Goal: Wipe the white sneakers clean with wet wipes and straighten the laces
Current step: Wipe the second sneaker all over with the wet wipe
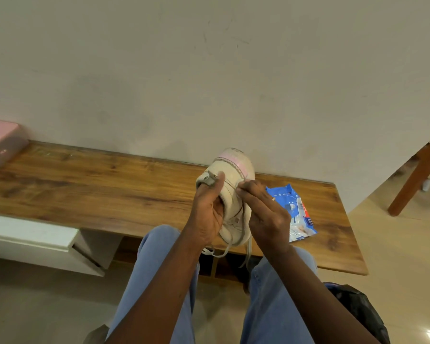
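Note:
A white sneaker [233, 184] with a pink sole edge is held up above the wooden bench [97, 192], heel end toward the wall. My left hand [207, 214] grips it from the left, thumb up near the heel tab. My right hand [261, 209] is closed with its fingertips pressed on the sneaker's side; whether a wipe is under them is hidden. Loose white laces [224, 252] dangle below the shoe. A blue pack of wet wipes [296, 209] lies on the bench just right of my right hand.
A pink box [0, 145] sits at the bench's left end, with a white cabinet [35, 242] below it. A wooden chair leg [417, 177] stands at the right. My knees in blue jeans [159, 281] are under the hands. A dark bag [358, 309] lies on the floor.

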